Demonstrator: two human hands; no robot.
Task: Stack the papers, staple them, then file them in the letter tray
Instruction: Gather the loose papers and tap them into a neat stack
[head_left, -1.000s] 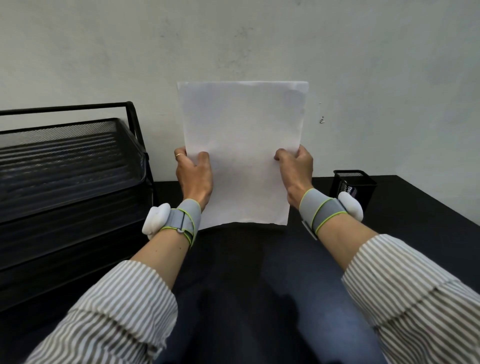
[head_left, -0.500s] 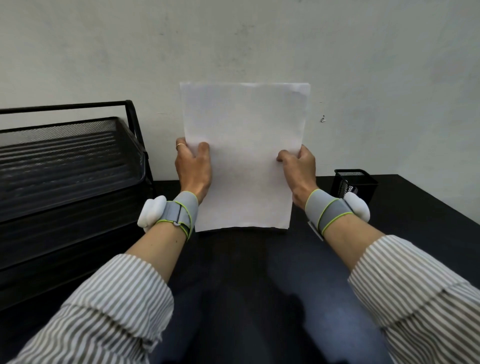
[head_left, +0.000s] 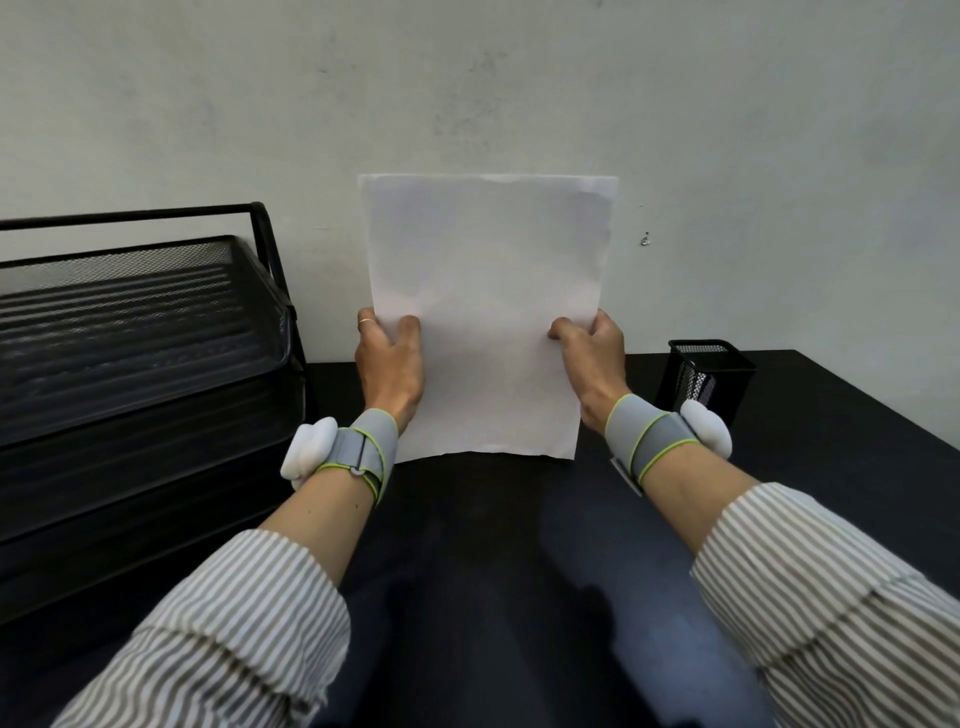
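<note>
A stack of white papers (head_left: 488, 312) stands upright in front of the wall, its bottom edge on or just above the black desk (head_left: 467, 545). My left hand (head_left: 389, 364) grips the stack's left edge and my right hand (head_left: 592, 358) grips its right edge, thumbs on the near face. The top edges of the sheets look slightly uneven. The black mesh letter tray (head_left: 130, 374), with several tiers, stands at the left against the wall. No stapler is in sight.
A small black mesh pen holder (head_left: 711, 374) stands at the back right of the desk, just behind my right wrist. The pale wall rises directly behind the desk. Both wrists wear grey straps with white pods.
The papers have come down a little and their bottom edge now sits at the desk surface. Both hands kept their grip on the side edges.
</note>
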